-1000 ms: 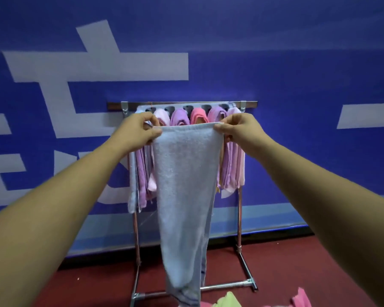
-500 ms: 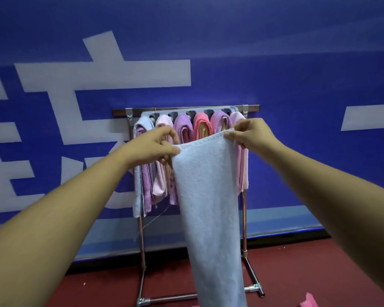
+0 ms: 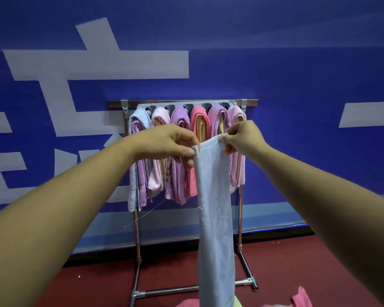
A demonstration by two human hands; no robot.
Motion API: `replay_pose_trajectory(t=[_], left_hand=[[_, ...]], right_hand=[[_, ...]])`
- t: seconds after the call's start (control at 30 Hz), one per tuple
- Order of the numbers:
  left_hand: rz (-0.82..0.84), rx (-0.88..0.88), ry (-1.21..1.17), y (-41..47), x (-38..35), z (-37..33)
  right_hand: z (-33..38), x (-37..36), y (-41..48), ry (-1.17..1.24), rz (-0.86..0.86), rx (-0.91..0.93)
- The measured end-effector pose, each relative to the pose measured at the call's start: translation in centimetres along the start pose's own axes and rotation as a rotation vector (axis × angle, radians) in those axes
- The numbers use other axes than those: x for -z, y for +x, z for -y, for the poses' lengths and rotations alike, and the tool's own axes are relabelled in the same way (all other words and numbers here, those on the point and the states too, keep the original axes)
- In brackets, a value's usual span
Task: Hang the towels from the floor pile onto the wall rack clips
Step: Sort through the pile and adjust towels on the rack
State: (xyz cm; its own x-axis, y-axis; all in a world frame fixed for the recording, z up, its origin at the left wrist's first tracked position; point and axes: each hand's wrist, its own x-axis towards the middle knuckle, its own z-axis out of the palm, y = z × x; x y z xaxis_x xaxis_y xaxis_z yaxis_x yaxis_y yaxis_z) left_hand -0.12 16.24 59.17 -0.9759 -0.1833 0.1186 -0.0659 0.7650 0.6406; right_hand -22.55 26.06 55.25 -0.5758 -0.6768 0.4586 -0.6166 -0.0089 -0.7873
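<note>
Here we hold a long pale blue terry towel [image 3: 215, 207] by its top edge, just in front of the metal floor-standing rack [image 3: 134, 240]. Our left hand [image 3: 169, 145] pinches its left corner between thumb and curled fingers, and our right hand [image 3: 244, 138] pinches the right corner. The towel hangs straight down, out of view. The rack's grey clip bar [image 3: 187, 105] holds six folded hung towels [image 3: 180, 120] side by side: blue, pink, purple, coral, purple, pink. A pink floor towel [image 3: 302, 298] lies on the dark red floor [image 3: 98, 280].
</note>
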Motion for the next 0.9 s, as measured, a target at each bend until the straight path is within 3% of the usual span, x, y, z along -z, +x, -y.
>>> replay_pose_trajectory(t=[0.13,0.27,0.5,0.73,0.9], left_hand=[[-0.088,-0.077,0.186,0.1,-0.1,0.3],[-0.086,-0.175,-0.009,0.1,-0.7,0.1],[-0.295,-0.015,0.221,0.7,-0.7,1.4],[-0.527,-0.002,0.218,1.8,-1.0,2.7],[-0.537,0.017,0.163,2.0,-1.5,3.0]], right_hand=[[-0.8,-0.7,-0.4,0.114,0.042,-0.07],[-0.8,-1.6,-0.8,0.269,0.104,-0.103],[0.1,-1.6,-2.0,0.342,0.178,-0.018],[1.7,-2.6,-2.3,0.337,0.277,0.057],[2.4,-3.2,-2.7,0.337,0.337,0.058]])
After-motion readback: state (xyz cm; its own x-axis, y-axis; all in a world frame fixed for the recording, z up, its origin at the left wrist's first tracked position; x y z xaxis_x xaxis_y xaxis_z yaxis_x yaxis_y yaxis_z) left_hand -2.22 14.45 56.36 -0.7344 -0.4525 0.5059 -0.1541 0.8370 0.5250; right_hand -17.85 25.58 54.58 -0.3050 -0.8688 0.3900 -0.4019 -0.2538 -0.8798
